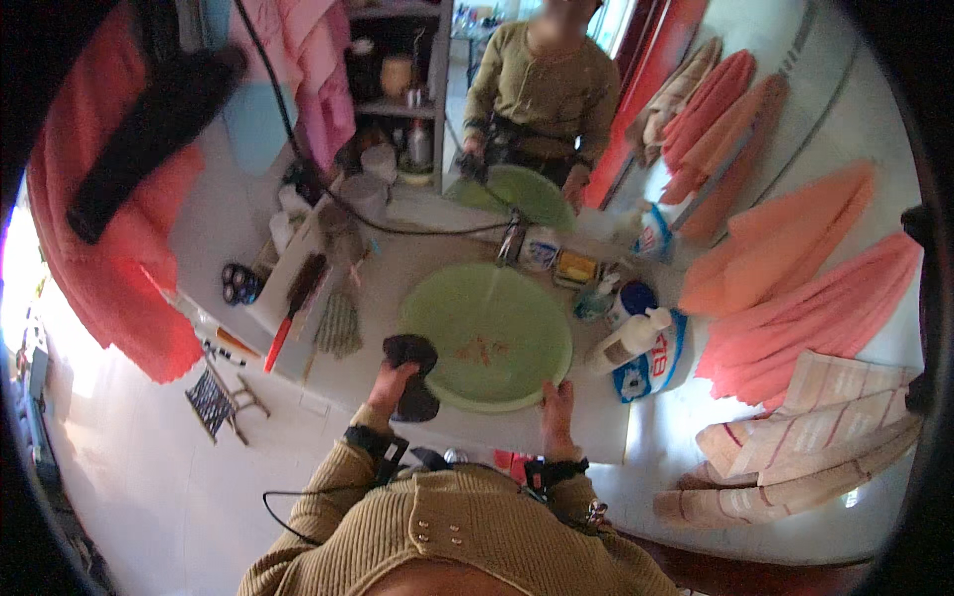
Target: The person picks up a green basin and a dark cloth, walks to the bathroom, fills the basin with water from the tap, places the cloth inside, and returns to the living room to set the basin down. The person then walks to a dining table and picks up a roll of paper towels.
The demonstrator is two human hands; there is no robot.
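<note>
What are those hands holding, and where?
The left hand holds a dark thing around its middle. The right hand touches the rim of the green basin, maybe gripping.

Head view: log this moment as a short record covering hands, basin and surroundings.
Left hand: holding a dark item by the basin's left rim; exact kind unclear
Right hand: at the basin's near right rim
Basin: green basin, below the faucet
Left side: red-handled brush
Right side: white bottle, hanging towels

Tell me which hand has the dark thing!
The left hand does: it holds the dark thing. The right hand is at the basin's rim instead.
</note>
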